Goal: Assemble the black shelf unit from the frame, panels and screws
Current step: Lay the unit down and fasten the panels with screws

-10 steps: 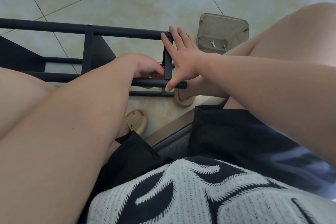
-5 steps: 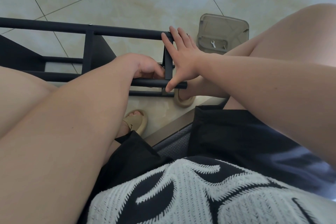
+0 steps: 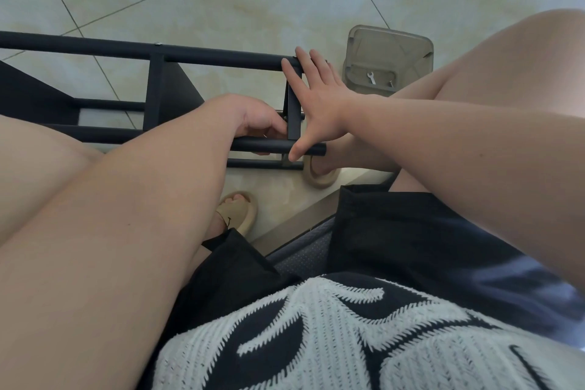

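Observation:
The black shelf frame (image 3: 221,57) lies on its side on the tiled floor between my knees, with a black panel (image 3: 28,95) fitted at its left part. My left hand (image 3: 253,120) is curled at the joint where the end upright (image 3: 293,117) meets the near tube, fingertips pinched on a small metal piece that looks like a screw. My right hand (image 3: 319,104) lies flat and spread against that upright's outer side, fingertips on the far tube and thumb on the near tube's end.
A clear plastic tub (image 3: 389,41) stands on the floor to the right of the frame's end, holding a small wrench (image 3: 371,77) and a screw (image 3: 391,83). My sandalled feet (image 3: 237,209) rest under the frame, and my knees flank it.

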Demonstrator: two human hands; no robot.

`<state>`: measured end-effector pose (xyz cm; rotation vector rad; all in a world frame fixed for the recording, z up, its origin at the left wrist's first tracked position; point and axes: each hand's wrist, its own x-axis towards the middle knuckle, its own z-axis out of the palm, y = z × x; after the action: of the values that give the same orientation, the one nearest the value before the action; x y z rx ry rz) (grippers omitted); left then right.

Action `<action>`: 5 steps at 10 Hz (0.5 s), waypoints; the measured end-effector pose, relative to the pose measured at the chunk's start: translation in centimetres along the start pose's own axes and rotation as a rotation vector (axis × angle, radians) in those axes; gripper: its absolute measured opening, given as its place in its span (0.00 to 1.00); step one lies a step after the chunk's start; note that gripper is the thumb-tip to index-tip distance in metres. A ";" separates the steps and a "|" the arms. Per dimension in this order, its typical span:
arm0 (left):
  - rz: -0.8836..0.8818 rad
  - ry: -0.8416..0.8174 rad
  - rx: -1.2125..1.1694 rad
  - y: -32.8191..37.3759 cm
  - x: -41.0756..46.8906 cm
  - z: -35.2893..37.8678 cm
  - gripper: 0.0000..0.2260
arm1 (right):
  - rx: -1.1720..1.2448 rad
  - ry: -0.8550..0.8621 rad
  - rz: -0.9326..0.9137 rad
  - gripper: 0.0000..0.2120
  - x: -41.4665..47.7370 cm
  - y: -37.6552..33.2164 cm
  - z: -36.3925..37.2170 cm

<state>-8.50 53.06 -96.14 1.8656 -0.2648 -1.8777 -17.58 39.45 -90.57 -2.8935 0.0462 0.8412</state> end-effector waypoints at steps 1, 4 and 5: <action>0.006 0.014 0.016 0.0 -0.1 0.0 0.12 | 0.003 0.001 -0.003 0.78 0.0 0.0 0.0; 0.029 -0.067 -0.018 -0.2 0.1 -0.2 0.10 | 0.008 0.001 -0.003 0.78 0.1 0.0 0.0; 0.032 -0.086 -0.022 -0.2 0.1 -0.3 0.10 | 0.009 -0.003 -0.001 0.78 0.0 0.0 0.0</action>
<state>-8.29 53.28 -96.30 1.7591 -0.2993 -1.9343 -17.54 39.41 -90.58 -2.8840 0.0480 0.8429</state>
